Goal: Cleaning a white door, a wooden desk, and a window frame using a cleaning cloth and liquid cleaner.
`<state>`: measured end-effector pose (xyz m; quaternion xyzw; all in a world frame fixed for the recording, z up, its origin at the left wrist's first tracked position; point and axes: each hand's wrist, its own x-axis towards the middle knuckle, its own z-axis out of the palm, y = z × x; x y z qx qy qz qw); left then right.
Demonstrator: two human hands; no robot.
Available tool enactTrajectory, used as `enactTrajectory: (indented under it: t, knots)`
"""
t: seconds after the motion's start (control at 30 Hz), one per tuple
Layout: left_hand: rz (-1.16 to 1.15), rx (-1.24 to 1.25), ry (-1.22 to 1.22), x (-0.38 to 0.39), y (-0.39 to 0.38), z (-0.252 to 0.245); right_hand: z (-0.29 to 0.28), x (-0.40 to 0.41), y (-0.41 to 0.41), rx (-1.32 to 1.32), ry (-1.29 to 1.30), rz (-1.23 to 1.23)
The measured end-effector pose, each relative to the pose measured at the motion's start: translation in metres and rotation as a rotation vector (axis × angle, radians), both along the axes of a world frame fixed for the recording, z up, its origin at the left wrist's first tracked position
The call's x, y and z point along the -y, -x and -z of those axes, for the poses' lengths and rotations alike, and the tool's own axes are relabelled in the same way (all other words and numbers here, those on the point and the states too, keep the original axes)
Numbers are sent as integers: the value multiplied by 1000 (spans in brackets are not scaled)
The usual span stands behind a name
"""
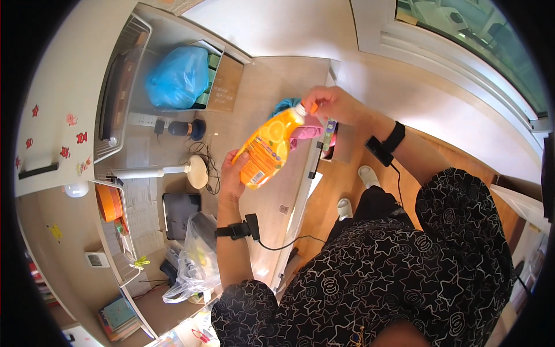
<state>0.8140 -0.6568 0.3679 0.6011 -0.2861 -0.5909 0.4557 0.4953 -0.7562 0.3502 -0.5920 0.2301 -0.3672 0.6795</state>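
An orange plastic bottle (268, 149) with orange slices printed on it is tilted above the desk. My left hand (234, 173) grips its lower part, with the thumb over the back label. At the bottle's white neck, my right hand (327, 102) holds an orange cap (313, 107) between its fingers; whether the cap is off the neck cannot be told. Behind the neck lie a pink cloth (307, 133) and a blue cloth (286, 105), both partly hidden by the bottle.
A blue plastic bag (180, 78) sits in a box at the back. Along the desk (277, 208) stand a white desk lamp (197, 171), a dark blue cylindrical device (186, 129), tangled cables, a tablet (182, 216) and a clear plastic bag (199, 260). Wire baskets hang nearby.
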Motion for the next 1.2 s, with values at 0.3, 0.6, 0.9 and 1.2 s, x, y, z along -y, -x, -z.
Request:
enactTrajectory:
  t: [0.3,0.6,0.9,1.2]
  knots:
    - [-69,294,30,53,-4,1,34,-3,35,-145,-203,413]
    - [108,1021,72,110,22,-20,139,-109,129,-340,-530,683]
    - [293,1251,120,137,54,-29,151,-148,165,-343,-714,856]
    - [472,1547,296,144,88,-46,153,-142,155,-319,-710,854]
